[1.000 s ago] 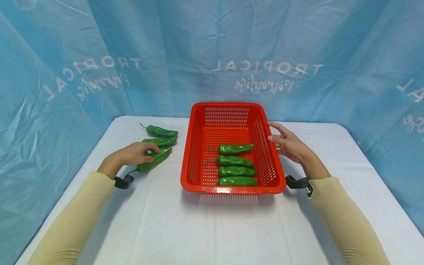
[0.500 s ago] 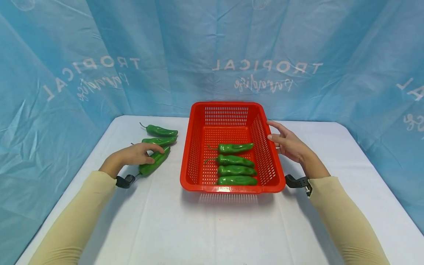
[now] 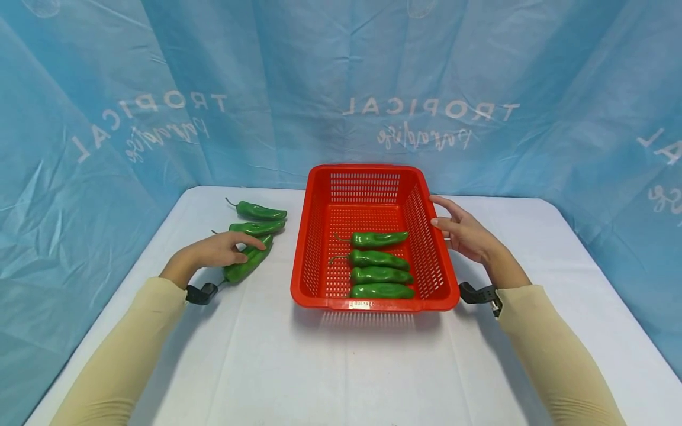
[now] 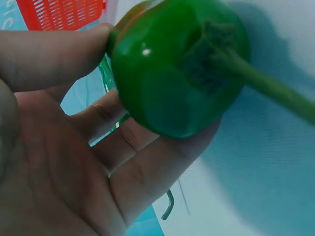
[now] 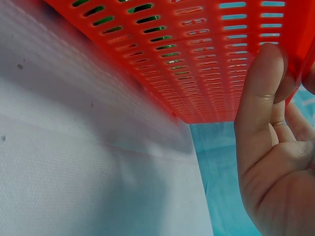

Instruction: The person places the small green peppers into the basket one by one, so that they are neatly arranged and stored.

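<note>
Green and glossy, a pepper is gripped between the thumb and fingers of a person's left hand, near the left edge of the white table; whether it touches the surface cannot be told. Its long axis runs diagonally, stem toward the table's near left, tapered tip toward the far edge and the red basket. Just beyond the hand, two loose peppers lie nearly parallel to the far edge, stems to the left, tips to the right. The basket stands near the middle of that edge, four more peppers lined up crosswise inside by its near right corner, tips toward its right wall. The right hand pinches the basket's right rim. A blue curtain with reversed lettering hangs behind.
</note>
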### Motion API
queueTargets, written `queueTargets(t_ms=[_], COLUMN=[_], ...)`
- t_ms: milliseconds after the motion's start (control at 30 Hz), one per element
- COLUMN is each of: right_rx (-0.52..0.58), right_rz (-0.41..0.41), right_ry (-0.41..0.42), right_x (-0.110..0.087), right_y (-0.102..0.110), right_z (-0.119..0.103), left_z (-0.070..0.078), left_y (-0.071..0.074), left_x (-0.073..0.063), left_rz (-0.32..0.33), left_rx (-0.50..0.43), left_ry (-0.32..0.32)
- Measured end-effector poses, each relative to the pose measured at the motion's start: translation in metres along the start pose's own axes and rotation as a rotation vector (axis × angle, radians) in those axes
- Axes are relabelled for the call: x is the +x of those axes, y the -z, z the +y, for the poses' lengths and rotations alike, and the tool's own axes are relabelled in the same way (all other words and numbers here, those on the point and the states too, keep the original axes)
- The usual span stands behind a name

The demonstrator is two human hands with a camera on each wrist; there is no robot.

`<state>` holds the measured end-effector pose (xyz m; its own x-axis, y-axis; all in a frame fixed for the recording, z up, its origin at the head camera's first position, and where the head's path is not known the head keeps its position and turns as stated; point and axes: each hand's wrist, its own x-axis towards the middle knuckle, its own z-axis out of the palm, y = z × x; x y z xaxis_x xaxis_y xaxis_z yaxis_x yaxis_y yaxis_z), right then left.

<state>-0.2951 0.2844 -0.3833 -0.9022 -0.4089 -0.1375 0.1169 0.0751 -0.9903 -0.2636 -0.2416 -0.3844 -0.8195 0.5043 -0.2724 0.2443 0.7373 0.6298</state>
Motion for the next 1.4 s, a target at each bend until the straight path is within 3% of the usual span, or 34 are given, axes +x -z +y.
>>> queueTargets(t_ms=[233, 633, 1000, 1233, 1400], right_rx=[-0.003, 0.015, 0.012, 0.009, 0.019], right_rz=[-0.010, -0.022, -0.025, -0.021, -0.021], right_ry=[0.003, 0.016, 0.019, 0.020, 0.017], right_x=[0.001, 0.000, -0.001, -0.001, -0.002], right_y=[0.000, -0.001, -0.001, -0.002, -0.002], right_z=[0.001, -0.001, -0.001, -0.002, -0.002], left_z=[-0.004, -0.004, -0.003, 0.002, 0.010], left_y=[-0.004, -0.008, -0.010, 0.003, 0.011], left_x=[-0.001, 0.002, -0.007, -0.023, -0.030], left_rz=[0.013, 0.002, 0.095, 0.221, 0.263], left_rx=[-0.005, -0.055, -0.022, -0.033, -0.033], left_ry=[-0.005, 0.074, 0.018, 0.008, -0.012])
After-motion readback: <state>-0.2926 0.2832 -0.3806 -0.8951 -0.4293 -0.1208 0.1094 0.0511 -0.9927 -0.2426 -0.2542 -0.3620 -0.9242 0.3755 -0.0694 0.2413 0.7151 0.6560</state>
